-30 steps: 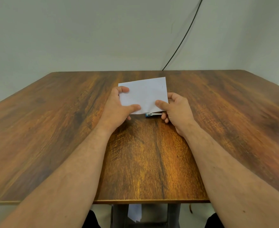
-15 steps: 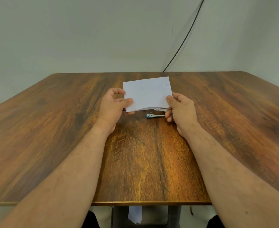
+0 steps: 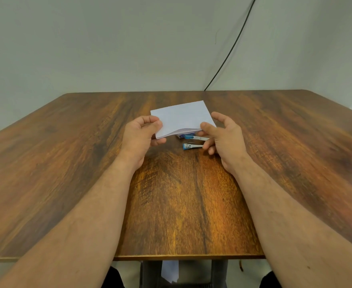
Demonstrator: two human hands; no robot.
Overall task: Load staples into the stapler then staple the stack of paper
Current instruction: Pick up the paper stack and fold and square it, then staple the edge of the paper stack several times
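Observation:
A small white stack of paper [image 3: 182, 118] is lifted off the wooden table [image 3: 181, 204] near its middle. My left hand [image 3: 143, 135] pinches the stack's near left corner between thumb and fingers. My right hand [image 3: 223, 135] is beside the stack's right edge with spread, relaxed fingers, its thumb tip close to the paper's near right corner. Under the raised paper lies a small blue and silver stapler [image 3: 192, 146], with a second blue and metal piece [image 3: 191, 137] just behind it, partly hidden by the paper and my right fingers.
A black cable [image 3: 231, 50] runs down the wall to the table's far edge. A sheet of white paper [image 3: 170, 271] lies on the floor under the table's near edge. Bare wood surrounds the hands on every side.
The paper stack has risen off the table, uncovering the stapler. My right hand has let go of the stack's right edge and opened; my left hand keeps its hold.

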